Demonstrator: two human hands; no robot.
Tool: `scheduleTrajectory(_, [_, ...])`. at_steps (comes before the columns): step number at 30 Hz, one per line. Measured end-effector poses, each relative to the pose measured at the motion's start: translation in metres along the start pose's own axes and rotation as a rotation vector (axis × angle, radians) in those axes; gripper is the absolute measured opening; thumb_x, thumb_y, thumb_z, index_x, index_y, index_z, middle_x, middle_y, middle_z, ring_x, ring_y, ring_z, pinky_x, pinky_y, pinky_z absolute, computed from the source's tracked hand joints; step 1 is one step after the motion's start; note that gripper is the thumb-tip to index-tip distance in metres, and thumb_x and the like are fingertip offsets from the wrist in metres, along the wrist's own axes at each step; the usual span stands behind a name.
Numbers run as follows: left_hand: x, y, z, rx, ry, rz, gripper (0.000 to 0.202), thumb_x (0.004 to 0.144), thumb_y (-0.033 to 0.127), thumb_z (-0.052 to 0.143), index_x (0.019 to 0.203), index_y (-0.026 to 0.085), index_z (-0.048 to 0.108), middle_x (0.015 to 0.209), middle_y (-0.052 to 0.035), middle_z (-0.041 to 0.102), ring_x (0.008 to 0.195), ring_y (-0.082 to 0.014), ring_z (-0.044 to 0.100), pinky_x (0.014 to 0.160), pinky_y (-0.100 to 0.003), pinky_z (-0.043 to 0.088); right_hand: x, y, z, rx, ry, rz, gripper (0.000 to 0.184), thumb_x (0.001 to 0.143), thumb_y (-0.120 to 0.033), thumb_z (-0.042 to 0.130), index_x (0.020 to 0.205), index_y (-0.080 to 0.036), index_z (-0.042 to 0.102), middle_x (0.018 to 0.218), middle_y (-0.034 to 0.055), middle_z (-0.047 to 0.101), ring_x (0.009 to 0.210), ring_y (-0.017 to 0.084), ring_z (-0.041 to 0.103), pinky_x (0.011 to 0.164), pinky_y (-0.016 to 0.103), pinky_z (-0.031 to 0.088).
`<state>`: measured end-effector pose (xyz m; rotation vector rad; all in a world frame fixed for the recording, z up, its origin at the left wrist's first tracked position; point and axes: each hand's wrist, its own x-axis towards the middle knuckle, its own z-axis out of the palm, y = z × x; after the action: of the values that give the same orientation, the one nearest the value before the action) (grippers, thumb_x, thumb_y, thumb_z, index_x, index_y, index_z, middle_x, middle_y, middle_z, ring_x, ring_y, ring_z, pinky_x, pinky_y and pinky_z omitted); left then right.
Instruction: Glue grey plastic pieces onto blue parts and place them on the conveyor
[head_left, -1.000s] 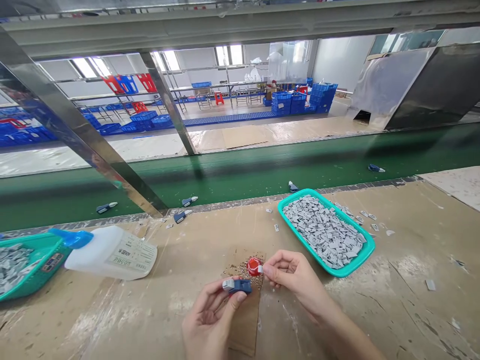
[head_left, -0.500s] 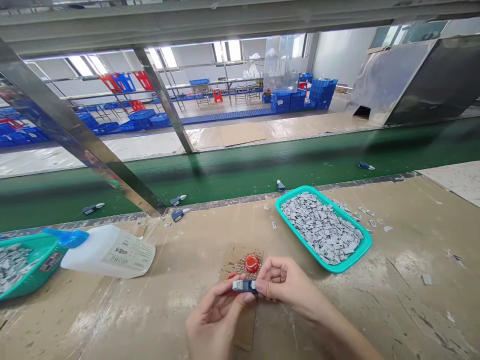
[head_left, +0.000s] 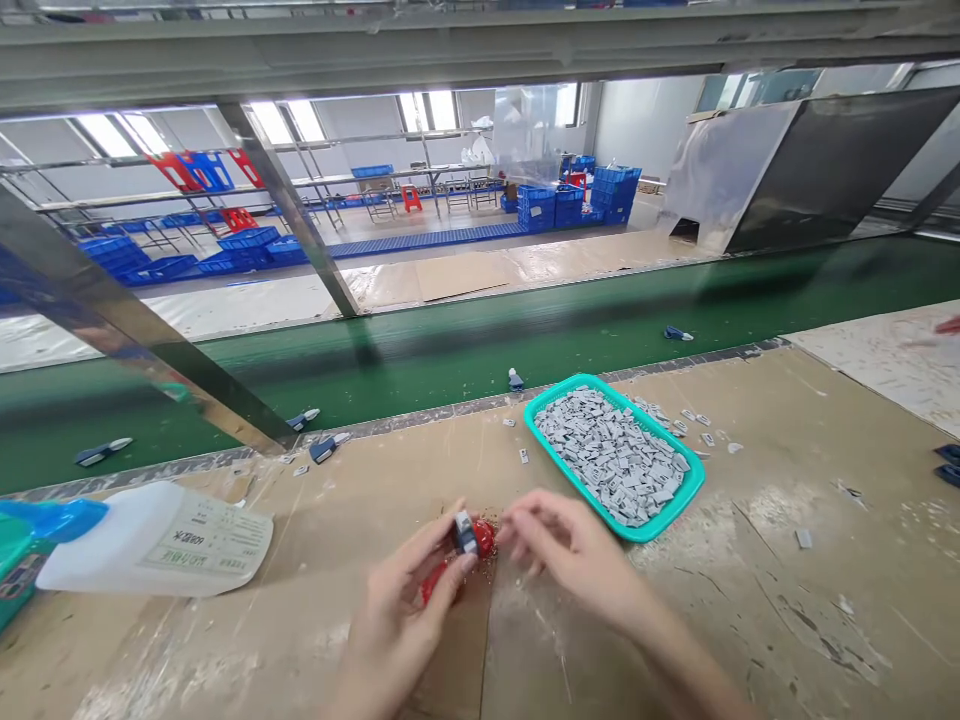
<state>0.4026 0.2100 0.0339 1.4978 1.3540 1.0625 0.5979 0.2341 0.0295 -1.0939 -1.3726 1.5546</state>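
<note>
My left hand (head_left: 405, 600) pinches a small dark blue and grey plastic clip-like part (head_left: 466, 534) between thumb and fingers, held upright. Just right of it, my right hand (head_left: 559, 545) is apart from the part, its fingers loosely bent, somewhat blurred, with nothing visible in them. Behind the held part is a round red object (head_left: 487, 540) on a speckled piece of cardboard. More red shows beneath my left hand, mostly hidden. A turquoise basket (head_left: 531, 425) heaped with small grey plastic pieces (head_left: 611, 455) stands beyond my right hand.
A white bottle (head_left: 161, 540) with a blue nozzle lies at the left, by another turquoise basket (head_left: 16, 590). Behind the bench, several blue parts lie on or beside a green conveyor belt (head_left: 442, 350). A slanted metal post (head_left: 150, 330) rises at left. Grey pieces lie scattered near the basket.
My right hand has let go of the blue and grey part and drawn slightly away. My left hand has turned the part from lying sideways to upright. The view has shifted right.
</note>
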Motion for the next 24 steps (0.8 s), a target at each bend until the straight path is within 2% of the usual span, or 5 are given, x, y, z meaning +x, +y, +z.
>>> scheduleTrajectory(3, [0.024,-0.003,-0.013,0.304,0.020,0.208,0.043,0.086,0.021,0.048,0.128,0.028,0.049,0.119,-0.0050,0.063,0.112,-0.0210,0.056,0.098,-0.039,0.042,0.001,-0.001,-0.050,-0.484,0.492,-0.136,0.026,0.087,-0.042,0.049,0.098,-0.024,0.064,0.100,0.0066,0.065,0.092,0.024,0.058,0.075,0.036,0.046])
scheduleTrajectory(5, [0.047,-0.005,-0.020,0.454,0.045,0.279,0.040,0.087,0.020,0.042,0.127,0.025,0.050,0.116,-0.0059,0.064,0.110,-0.0202,0.057,0.096,-0.037,0.043,0.002,0.005,-0.078,-0.805,0.617,-0.148,0.023,0.084,-0.036,0.055,0.099,-0.023,0.066,0.100,0.0078,0.065,0.099,0.030,0.052,0.082,0.043,0.041])
scheduleTrajectory(9, [0.104,-0.015,-0.031,0.739,0.055,0.269,0.045,0.082,0.011,0.036,0.123,0.019,0.053,0.109,-0.0080,0.066,0.102,-0.0219,0.059,0.090,-0.036,0.045,0.010,0.024,-0.097,-1.057,0.506,-0.076,0.020,0.079,-0.026,0.062,0.097,-0.024,0.070,0.092,0.0091,0.065,0.095,0.032,0.048,0.078,0.041,0.040])
scheduleTrajectory(17, [0.219,-0.050,-0.023,0.942,-0.007,0.208,0.032,0.087,0.021,0.049,0.119,0.016,0.053,0.113,-0.0113,0.060,0.101,-0.0233,0.058,0.085,-0.043,0.046,0.029,0.029,-0.079,-1.179,0.513,0.020,0.012,0.078,-0.022,0.064,0.088,-0.024,0.071,0.086,0.0085,0.065,0.089,0.031,0.049,0.073,0.038,0.036])
scheduleTrajectory(24, [0.253,-0.056,-0.006,1.006,0.046,0.157,0.031,0.087,0.030,0.053,0.114,0.017,0.055,0.116,-0.0090,0.057,0.099,-0.0219,0.057,0.083,-0.044,0.047,0.029,0.031,-0.082,-1.091,0.520,-0.010,0.012,0.083,-0.027,0.059,0.082,-0.022,0.070,0.081,0.0085,0.068,0.089,0.031,0.050,0.071,0.039,0.038])
